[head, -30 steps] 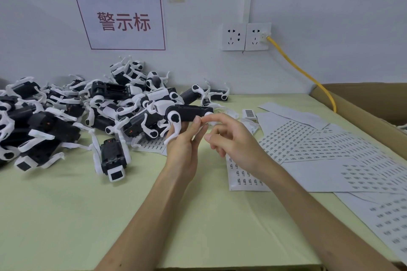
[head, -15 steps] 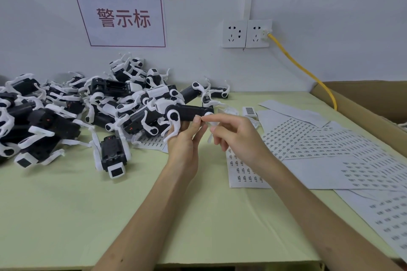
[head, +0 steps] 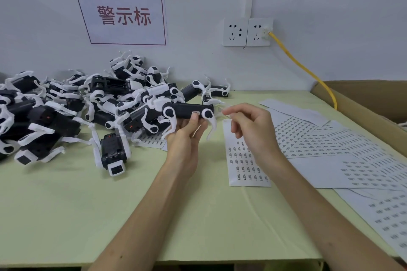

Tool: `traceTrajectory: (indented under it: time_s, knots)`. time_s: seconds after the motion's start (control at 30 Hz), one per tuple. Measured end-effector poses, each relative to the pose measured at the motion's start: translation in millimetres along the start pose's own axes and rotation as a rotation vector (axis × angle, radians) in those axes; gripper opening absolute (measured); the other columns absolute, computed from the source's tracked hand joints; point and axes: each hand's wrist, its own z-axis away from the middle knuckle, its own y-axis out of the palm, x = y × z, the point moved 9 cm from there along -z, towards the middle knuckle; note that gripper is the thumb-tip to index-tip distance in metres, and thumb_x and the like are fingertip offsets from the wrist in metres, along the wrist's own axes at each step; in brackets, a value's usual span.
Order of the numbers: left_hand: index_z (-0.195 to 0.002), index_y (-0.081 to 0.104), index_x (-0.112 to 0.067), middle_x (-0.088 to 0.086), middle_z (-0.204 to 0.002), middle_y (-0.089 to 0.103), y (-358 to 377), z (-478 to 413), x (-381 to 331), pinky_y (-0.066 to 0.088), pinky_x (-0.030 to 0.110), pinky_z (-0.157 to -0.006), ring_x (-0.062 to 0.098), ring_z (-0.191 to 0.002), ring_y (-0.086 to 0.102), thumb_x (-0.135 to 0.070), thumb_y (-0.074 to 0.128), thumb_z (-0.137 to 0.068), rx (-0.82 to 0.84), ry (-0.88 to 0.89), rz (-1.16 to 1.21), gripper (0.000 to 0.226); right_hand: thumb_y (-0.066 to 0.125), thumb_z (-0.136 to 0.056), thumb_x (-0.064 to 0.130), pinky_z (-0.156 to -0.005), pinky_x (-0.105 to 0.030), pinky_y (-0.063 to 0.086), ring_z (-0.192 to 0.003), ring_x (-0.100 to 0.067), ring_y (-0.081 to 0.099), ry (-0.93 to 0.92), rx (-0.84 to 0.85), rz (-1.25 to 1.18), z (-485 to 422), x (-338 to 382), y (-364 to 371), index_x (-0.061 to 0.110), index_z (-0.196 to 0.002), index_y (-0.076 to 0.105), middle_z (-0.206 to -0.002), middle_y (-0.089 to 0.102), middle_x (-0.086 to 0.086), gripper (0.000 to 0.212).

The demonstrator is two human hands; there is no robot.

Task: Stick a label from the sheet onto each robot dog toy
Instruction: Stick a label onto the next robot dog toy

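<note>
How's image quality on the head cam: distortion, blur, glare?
Head view: wide-angle bowing, with the table edge curving and the wall sign skewed; lighting flat and even, shadows soft, no glare; right hand slightly motion-soft at the fingertips, left hand and its held robot dog toy sharper; the label on that toy is visible but its print, like the label sheets', is unreadable.
</note>
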Motion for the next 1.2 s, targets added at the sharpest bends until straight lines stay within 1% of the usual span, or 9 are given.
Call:
traceTrajectory:
  time_s: [0.13, 0.23, 0.33, 0.47, 0.63, 0.7, 0.9, 1.1, 1.2]
  knots:
    - [-0.114, 0.062, -0.005, 0.004, -0.105, 0.068, 4, 2, -1, 0.058, 0.027, -0.088, 0.018, -0.093, 0.068, -0.001, 0.058, -0.101, 0.031, 0.000, -0.024, 0.015, 0.058, -0.093, 0.003, -0.051, -0.021, 0.040, -0.051, -0.014, 0.045, 0.012, 0.011, 0.024, 1, -3, 2, 0.017, -0.082, 0.077, -0.057, 0.056, -0.002, 0.026]
    - [-0.104, 0.064, -0.009, 0.013, -0.115, 0.061, 8, 4, -2, 0.057, 0.031, -0.090, 0.027, -0.106, 0.062, -0.002, 0.060, -0.099, 0.050, -0.015, -0.013, 0.009, 0.058, -0.093, 0.004, -0.051, -0.021, 0.040, -0.051, -0.014, 0.045, 0.014, 0.007, 0.029, 1, -3, 2, 0.018, -0.082, 0.076, -0.057, 0.056, -0.002, 0.026]
    - [-0.098, 0.066, -0.010, 0.015, -0.114, 0.061, 8, 5, -2, 0.059, 0.031, -0.087, 0.029, -0.106, 0.060, -0.005, 0.062, -0.098, 0.030, -0.029, 0.019, 0.007, 0.058, -0.093, 0.004, -0.052, -0.022, 0.041, -0.051, -0.014, 0.045, 0.010, 0.008, 0.035, 1, -3, 2, 0.018, -0.081, 0.076, -0.057, 0.057, -0.002, 0.026]
    - [-0.098, 0.069, -0.011, 0.008, -0.100, 0.072, 8, 5, -3, 0.061, 0.033, -0.087, 0.027, -0.097, 0.070, -0.007, 0.057, -0.100, 0.041, -0.028, 0.050, 0.013, 0.063, -0.093, 0.007, -0.056, -0.023, 0.043, -0.054, -0.012, 0.049, -0.048, -0.023, 0.071, 2, 1, 0, 0.020, -0.086, 0.076, -0.062, 0.060, 0.004, 0.019]
    - [-0.115, 0.067, -0.009, 0.006, -0.109, 0.073, 15, 8, 0, 0.056, 0.040, -0.103, 0.026, -0.104, 0.071, -0.004, 0.052, -0.104, 0.099, -0.024, -0.021, 0.019, 0.074, -0.089, 0.007, -0.063, -0.013, 0.042, -0.070, -0.008, 0.059, -0.453, -0.120, 0.284, 17, 36, 2, 0.023, -0.098, 0.076, -0.087, 0.062, 0.019, 0.018]
    - [-0.119, 0.063, -0.006, 0.012, -0.113, 0.066, 19, 10, 1, 0.055, 0.043, -0.104, 0.029, -0.107, 0.070, -0.001, 0.052, -0.103, 0.122, -0.014, -0.050, 0.019, 0.075, -0.089, 0.009, -0.066, -0.010, 0.039, -0.073, -0.010, 0.058, -0.521, -0.112, 0.358, 19, 38, 6, 0.021, -0.103, 0.078, -0.092, 0.060, 0.017, 0.018]
    - [-0.101, 0.066, -0.003, 0.020, -0.109, 0.066, 26, 15, 6, 0.056, 0.044, -0.099, 0.037, -0.111, 0.070, 0.002, 0.055, -0.102, 0.163, -0.012, -0.098, 0.012, 0.079, -0.085, 0.010, -0.068, -0.006, 0.035, -0.078, 0.004, 0.053, -0.562, -0.105, 0.478, 18, 33, 8, 0.020, -0.095, 0.079, -0.094, 0.052, 0.014, 0.014]
    - [-0.094, 0.072, -0.008, 0.013, -0.098, 0.073, 27, 16, 7, 0.056, 0.046, -0.102, 0.041, -0.116, 0.068, 0.002, 0.054, -0.103, 0.178, -0.007, -0.125, 0.022, 0.081, -0.082, 0.008, -0.066, -0.008, 0.035, -0.072, 0.000, 0.050, -0.531, -0.108, 0.482, 16, 31, 7, 0.017, -0.089, 0.077, -0.092, 0.053, 0.012, 0.012]
    - [-0.093, 0.068, -0.006, 0.012, -0.095, 0.072, 27, 16, 9, 0.054, 0.049, -0.105, 0.043, -0.117, 0.068, 0.002, 0.055, -0.103, 0.173, -0.004, -0.152, 0.019, 0.080, -0.082, 0.008, -0.065, -0.009, 0.035, -0.070, -0.002, 0.051, -0.523, -0.112, 0.487, 15, 30, 6, 0.017, -0.086, 0.075, -0.092, 0.053, 0.012, 0.011]
